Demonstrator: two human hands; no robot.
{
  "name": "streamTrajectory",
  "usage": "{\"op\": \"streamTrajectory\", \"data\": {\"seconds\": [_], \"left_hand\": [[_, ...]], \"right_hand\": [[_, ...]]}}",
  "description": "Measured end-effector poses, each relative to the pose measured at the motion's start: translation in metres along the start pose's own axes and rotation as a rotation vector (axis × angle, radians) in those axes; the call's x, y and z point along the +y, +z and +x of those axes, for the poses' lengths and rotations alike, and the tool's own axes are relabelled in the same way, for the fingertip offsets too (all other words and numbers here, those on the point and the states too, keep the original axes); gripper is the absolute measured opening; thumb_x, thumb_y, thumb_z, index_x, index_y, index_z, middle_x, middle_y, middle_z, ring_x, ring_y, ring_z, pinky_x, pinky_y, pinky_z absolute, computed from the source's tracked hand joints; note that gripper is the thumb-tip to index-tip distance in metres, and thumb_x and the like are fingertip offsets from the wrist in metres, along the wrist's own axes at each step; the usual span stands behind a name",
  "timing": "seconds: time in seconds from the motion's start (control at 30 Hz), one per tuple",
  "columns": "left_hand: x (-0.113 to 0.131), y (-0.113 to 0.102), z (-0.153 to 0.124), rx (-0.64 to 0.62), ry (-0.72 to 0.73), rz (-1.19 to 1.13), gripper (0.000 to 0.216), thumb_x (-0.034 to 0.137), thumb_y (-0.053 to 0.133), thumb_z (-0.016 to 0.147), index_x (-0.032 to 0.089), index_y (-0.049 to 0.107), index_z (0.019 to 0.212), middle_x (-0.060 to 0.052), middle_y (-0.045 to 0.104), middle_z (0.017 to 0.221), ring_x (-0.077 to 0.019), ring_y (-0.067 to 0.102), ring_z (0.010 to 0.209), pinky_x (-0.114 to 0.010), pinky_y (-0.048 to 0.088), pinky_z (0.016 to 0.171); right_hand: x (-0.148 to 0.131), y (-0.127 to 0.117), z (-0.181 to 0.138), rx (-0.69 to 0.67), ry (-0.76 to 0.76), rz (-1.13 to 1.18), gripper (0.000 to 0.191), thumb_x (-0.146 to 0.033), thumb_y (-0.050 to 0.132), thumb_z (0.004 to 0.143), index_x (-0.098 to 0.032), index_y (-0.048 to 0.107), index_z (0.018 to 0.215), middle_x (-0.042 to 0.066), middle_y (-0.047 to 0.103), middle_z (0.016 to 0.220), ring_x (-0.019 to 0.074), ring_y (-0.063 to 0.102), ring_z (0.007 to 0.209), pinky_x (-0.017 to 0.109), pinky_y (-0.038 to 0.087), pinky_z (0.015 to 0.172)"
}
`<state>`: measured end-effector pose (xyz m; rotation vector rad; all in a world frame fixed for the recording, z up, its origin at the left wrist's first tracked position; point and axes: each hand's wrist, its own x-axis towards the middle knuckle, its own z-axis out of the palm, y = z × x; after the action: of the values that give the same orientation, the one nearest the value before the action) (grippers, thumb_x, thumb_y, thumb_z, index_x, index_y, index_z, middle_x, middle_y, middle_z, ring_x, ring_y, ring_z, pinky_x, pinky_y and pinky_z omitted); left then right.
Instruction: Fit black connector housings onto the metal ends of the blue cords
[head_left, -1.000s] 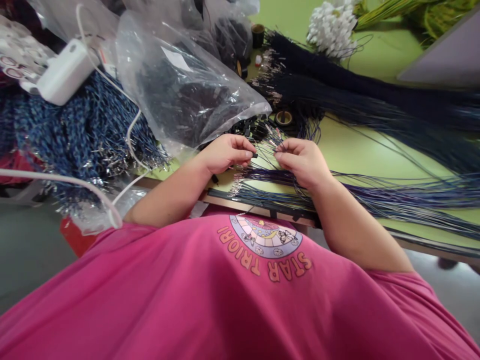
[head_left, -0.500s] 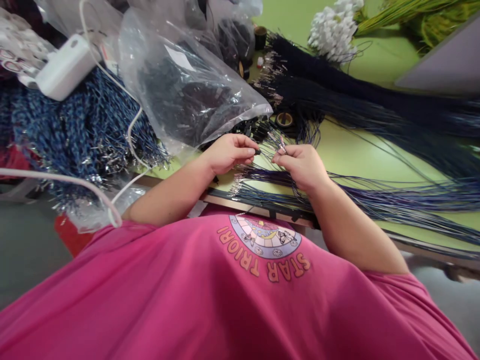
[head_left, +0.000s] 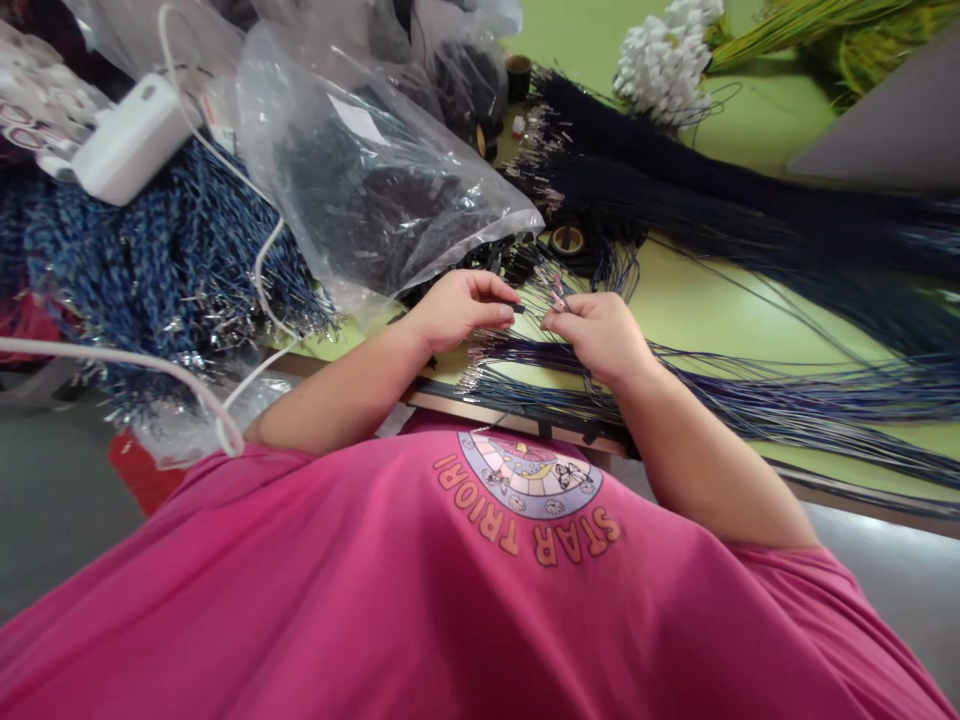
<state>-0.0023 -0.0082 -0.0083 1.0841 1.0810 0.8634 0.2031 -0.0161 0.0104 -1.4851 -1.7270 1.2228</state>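
Note:
My left hand (head_left: 469,308) pinches a small black connector housing (head_left: 517,309) between thumb and fingertips. Just to its right, my right hand (head_left: 600,330) is closed on several thin dark wires (head_left: 561,296) whose metal-tipped ends stick up past the fingers. The two hands face each other a short way apart. Below them lies a bundle of blue and dark wires (head_left: 720,385) with bare silvery ends toward the left. Whether a wire tip touches the housing is too small to tell.
A clear plastic bag of dark parts (head_left: 375,180) lies behind my left hand. Farther back stretches a thick dark wire bundle (head_left: 675,180). Tape rolls (head_left: 568,240), white connectors (head_left: 667,65), twisted blue wires (head_left: 172,250) and a white adapter with cable (head_left: 135,135) surround the green table (head_left: 690,300).
My left thumb and fingers have parted slightly, with more of the black housing showing. The right hand has barely shifted, and the wire tips in it lean a little further left.

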Motion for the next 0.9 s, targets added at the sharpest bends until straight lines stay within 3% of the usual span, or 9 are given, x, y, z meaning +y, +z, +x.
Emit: {"op": "streamTrajectory", "data": {"seconds": [0.2,0.3,0.43,0.5,0.6,0.73,0.83,0.9], "left_hand": [[0.003,0.01,-0.003,0.025,0.045,0.174,0.022,0.013,0.078,0.06,0.011,0.072,0.081,0.001,0.07,0.067,-0.0098,0.065,0.062,-0.027,0.056,0.07],[0.006,0.009,0.0,0.048,0.049,0.233,0.022,0.016,0.077,0.065,0.011,0.072,0.086,0.0,0.07,0.069,-0.0107,0.065,0.063,-0.027,0.055,0.069],[0.019,0.003,0.009,0.105,0.105,0.474,0.019,0.015,0.072,0.072,0.012,0.074,0.09,0.0,0.067,0.067,-0.0094,0.059,0.058,-0.028,0.052,0.067],[0.026,0.002,0.019,0.103,0.135,0.574,0.017,0.011,0.071,0.072,0.013,0.074,0.089,0.001,0.064,0.065,-0.0097,0.058,0.058,-0.029,0.051,0.068],[0.032,0.004,0.045,0.086,0.203,0.63,0.016,0.008,0.071,0.07,0.015,0.074,0.085,0.0,0.062,0.067,-0.0133,0.061,0.069,-0.031,0.05,0.076],[0.031,0.007,0.077,0.103,0.315,0.707,0.015,0.008,0.072,0.068,0.015,0.073,0.081,-0.002,0.062,0.077,-0.0192,0.061,0.088,-0.034,0.046,0.091],[0.03,0.0,0.074,0.078,0.351,0.822,0.02,0.008,0.074,0.066,0.014,0.072,0.084,-0.003,0.059,0.079,-0.0221,0.059,0.096,-0.036,0.042,0.097],[0.029,-0.01,0.057,0.065,0.354,0.933,0.025,0.008,0.074,0.065,0.015,0.071,0.089,-0.003,0.057,0.08,-0.0221,0.059,0.095,-0.036,0.041,0.096]], "right_hand": [[-0.003,0.008,-0.002,-0.04,-0.016,-0.012,0.026,-0.028,0.061,0.072,-0.016,0.049,0.052,-0.006,0.033,0.052,0.0076,0.03,0.055,0.027,0.023,0.056],[0.003,0.005,0.003,-0.033,-0.059,-0.032,0.023,-0.03,0.061,0.076,-0.015,0.058,0.059,-0.005,0.04,0.054,0.0093,0.037,0.057,0.027,0.029,0.058],[0.01,-0.004,0.006,0.237,-0.351,-0.133,0.023,-0.031,0.052,0.088,-0.017,0.067,0.077,0.003,0.062,0.076,0.0168,0.055,0.077,0.032,0.042,0.073],[0.012,-0.004,0.005,0.329,-0.479,-0.21,0.027,-0.032,0.046,0.093,-0.019,0.067,0.081,0.007,0.065,0.086,0.0193,0.058,0.085,0.035,0.044,0.079],[0.012,0.006,0.002,0.18,-0.478,-0.439,0.028,-0.027,0.042,0.094,-0.017,0.068,0.087,0.011,0.067,0.088,0.0217,0.06,0.085,0.035,0.046,0.079],[0.014,0.021,0.005,-0.014,-0.261,-0.802,0.026,-0.026,0.046,0.09,-0.013,0.068,0.094,0.018,0.067,0.101,0.0269,0.061,0.085,0.037,0.044,0.073],[0.017,0.022,0.012,-0.051,-0.232,-0.814,0.026,-0.028,0.047,0.088,-0.014,0.069,0.092,0.017,0.067,0.101,0.0261,0.061,0.085,0.035,0.042,0.072],[0.019,0.018,0.018,-0.048,-0.253,-0.682,0.022,-0.025,0.05,0.085,-0.014,0.069,0.086,0.013,0.069,0.094,0.0228,0.06,0.084,0.033,0.041,0.074]]}}
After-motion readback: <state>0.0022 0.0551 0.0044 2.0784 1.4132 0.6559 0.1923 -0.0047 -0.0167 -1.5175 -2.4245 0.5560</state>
